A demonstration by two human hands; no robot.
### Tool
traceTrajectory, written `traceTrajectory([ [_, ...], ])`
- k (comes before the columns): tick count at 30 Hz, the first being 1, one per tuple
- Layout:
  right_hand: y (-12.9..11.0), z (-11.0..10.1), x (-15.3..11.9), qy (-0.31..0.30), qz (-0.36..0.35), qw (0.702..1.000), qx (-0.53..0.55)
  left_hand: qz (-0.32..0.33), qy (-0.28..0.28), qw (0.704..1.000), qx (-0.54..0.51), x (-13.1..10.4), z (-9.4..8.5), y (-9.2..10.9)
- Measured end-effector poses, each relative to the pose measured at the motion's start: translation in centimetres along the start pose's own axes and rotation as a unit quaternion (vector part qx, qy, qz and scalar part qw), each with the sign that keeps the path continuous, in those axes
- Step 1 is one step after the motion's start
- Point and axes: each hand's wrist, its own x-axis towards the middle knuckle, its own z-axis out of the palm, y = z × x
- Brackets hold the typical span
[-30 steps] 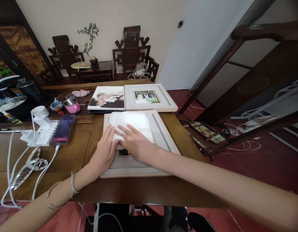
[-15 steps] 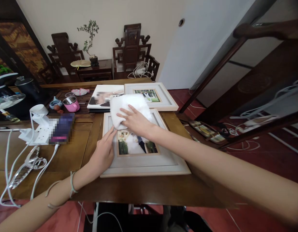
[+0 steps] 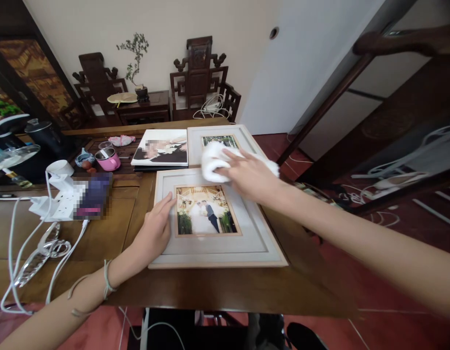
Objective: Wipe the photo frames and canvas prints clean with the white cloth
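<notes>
A picture frame [image 3: 210, 251] with a pale border and a wedding photo [image 3: 205, 211] lies flat near the table's front edge. My left hand [image 3: 155, 226] rests on its left side with the fingers stretched out, holding nothing. My right hand [image 3: 250, 175] grips a white cloth [image 3: 214, 164] at the frame's far right corner. Part of the cloth covers the lower portion of a second frame [image 3: 252, 138] behind the first. Left of that one, a white photo panel [image 3: 162, 146] lies on a dark item.
On the left of the table [image 3: 111, 243] are a white power strip [image 3: 62, 204], a phone [image 3: 95, 194], cables and a silver clasp-like object [image 3: 42, 253]. A pink mug [image 3: 110, 159] and a dark kettle [image 3: 40, 133] stand farther back. Wooden chairs [image 3: 200, 73] line the wall.
My right hand has swept the cloth rightward from the frame's top left to its far right corner, uncovering the photo. My left hand has stayed nearly in place.
</notes>
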Motion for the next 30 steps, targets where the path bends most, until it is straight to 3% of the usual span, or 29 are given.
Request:
traceTrajectory([
  [3, -3.6, -0.9, 3.6, 0.05, -0.091, 0.994, 0.047, 0.009, 0.008, 1.0, -0.002, 0.1, 0.0, -0.1],
  [6, -6.3, -0.2, 6.3, 0.039, -0.165, 0.984, 0.057, 0.013, 0.009, 1.0, -0.006, 0.3, -0.1, 0.1],
  [10, -6.6, 1.5, 6.9, 0.012, -0.169, 0.984, 0.049, 0.014, 0.009, 1.0, -0.007, 0.3, -0.2, 0.3],
  [16, -3.6, 1.6, 4.1, -0.012, -0.143, 0.989, 0.034, 0.015, 0.012, 1.0, -0.005, -0.1, 0.0, 0.1],
  [24, 3.1, 2.1, -1.8, -0.091, -0.015, 0.996, 0.002, -0.005, 0.01, 1.0, 0.004, 0.2, 0.1, -0.2],
  [27, 3.0, 2.1, -3.4, -0.073, -0.03, 0.997, 0.004, -0.002, 0.012, 1.0, 0.013, 0.2, 0.0, -0.3],
  [30, 0.3, 1.7, -5.5, -0.053, -0.043, 0.997, 0.036, 0.021, 0.002, 0.999, 0.028, 0.3, -0.4, -0.4],
])
